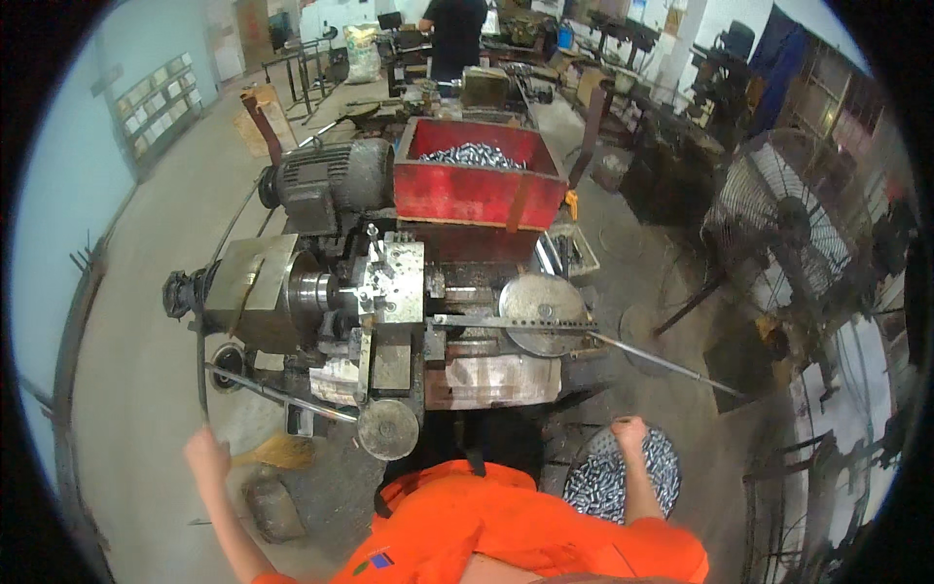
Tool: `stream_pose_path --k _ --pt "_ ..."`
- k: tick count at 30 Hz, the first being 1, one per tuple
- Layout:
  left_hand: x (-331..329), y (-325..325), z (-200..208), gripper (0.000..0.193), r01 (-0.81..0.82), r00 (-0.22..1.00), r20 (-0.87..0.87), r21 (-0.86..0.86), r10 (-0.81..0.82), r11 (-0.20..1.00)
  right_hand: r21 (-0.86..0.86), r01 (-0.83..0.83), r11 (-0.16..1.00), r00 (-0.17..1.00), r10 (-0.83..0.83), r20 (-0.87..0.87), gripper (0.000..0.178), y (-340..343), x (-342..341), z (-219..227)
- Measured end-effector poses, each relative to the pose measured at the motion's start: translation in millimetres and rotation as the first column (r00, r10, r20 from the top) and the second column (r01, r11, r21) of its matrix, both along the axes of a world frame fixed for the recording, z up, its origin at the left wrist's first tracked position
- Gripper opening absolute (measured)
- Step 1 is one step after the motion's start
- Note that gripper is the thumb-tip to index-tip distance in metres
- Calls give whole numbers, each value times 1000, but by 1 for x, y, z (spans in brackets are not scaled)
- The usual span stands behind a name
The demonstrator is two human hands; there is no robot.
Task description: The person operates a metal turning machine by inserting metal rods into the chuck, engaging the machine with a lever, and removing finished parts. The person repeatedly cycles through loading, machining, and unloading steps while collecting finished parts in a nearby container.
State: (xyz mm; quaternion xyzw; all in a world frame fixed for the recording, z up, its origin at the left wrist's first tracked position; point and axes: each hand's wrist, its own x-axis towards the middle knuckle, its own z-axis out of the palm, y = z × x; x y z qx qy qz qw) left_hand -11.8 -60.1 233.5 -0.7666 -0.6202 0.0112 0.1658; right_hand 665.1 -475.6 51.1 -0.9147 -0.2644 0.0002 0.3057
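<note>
Red bin (pixel 477 190) at far edge of the machine (pixel 389 302), holding silver-grey metal parts (pixel 474 154). Machine body dull grey w/ dark oily patches; motor (pixel 326 180) dark grey. Round disc (pixel 543 313) pale grey, dotted w/ small holes. Shirt (pixel 486 526) bright orange, small blue-and-red patch at chest. Bucket (pixel 615 477) near right hand (pixel 628 430): shiny silver pieces. Floor (pixel 136 370) pale grey-beige. Fan (pixel 788 234) black wire mesh. Wall (pixel 68 175) light blue.

Bright daylight, soft focus, strong fisheye bending toward black rim.
</note>
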Motion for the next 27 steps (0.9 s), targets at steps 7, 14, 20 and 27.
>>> stream_pose_path --k 7,14,20,27 --pt "235 -24 72 27 736 178 982 -172 58 655 426 -704 569 614 788 -39 25 191 -118 137" --pt "298 -64 47 40 985 -63 687 -72 724 154 505 -852 137 328 892 312 31 269 -218 246" --pt "282 -58 49 31 906 23 954 -147 300 398 289 -941 178 297 845 446 32 269 -232 246" --pt "264 -37 59 37 844 338 939 -334 68 420 146 -988 39 90 928 362 36 287 -230 247"
